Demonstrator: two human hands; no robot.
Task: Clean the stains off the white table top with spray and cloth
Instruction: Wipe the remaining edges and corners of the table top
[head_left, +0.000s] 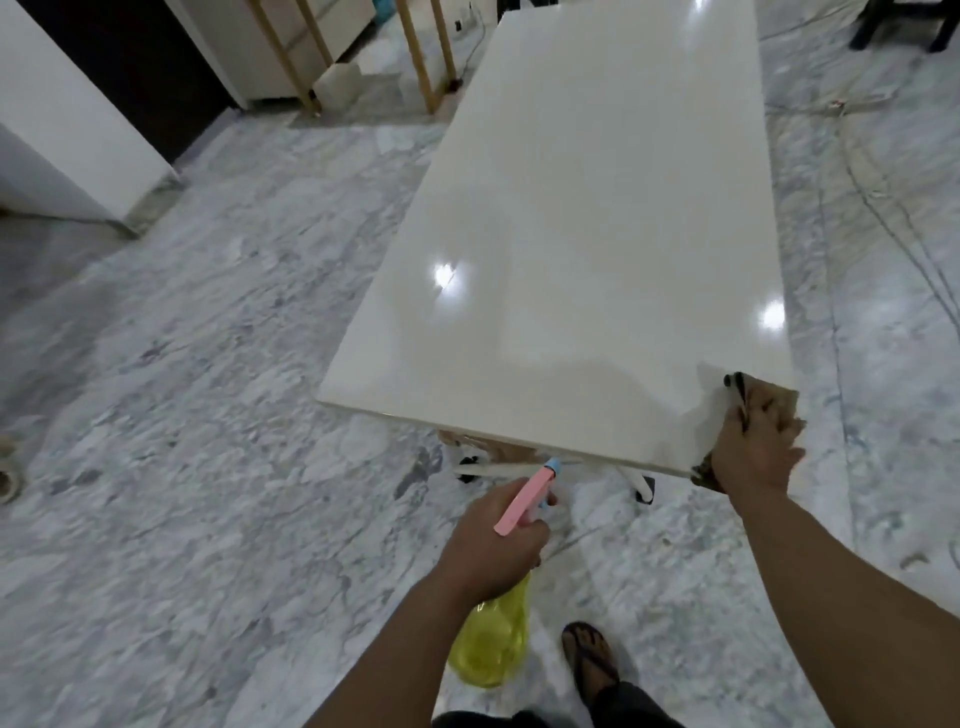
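Note:
The long white table top (597, 234) stretches away from me, glossy, with two light reflections near its front. My right hand (753, 447) presses a brown cloth (769, 402) flat on the table's near right corner; part of the cloth hangs over the front edge. My left hand (493, 543) holds a spray bottle (491, 639) in front of the table's near edge, below table height. The bottle has a yellow see-through body and a pink head with a blue nozzle pointing toward the table. I see no distinct stains on the top from here.
Grey-veined marble floor (208, 415) surrounds the table. White table legs with dark casters (644, 488) show under the near edge. A white cabinet (78, 130) stands at the left, gold-coloured legs (426, 62) at the far end, a dark chair (904, 26) top right. My sandalled foot (589, 654) is below.

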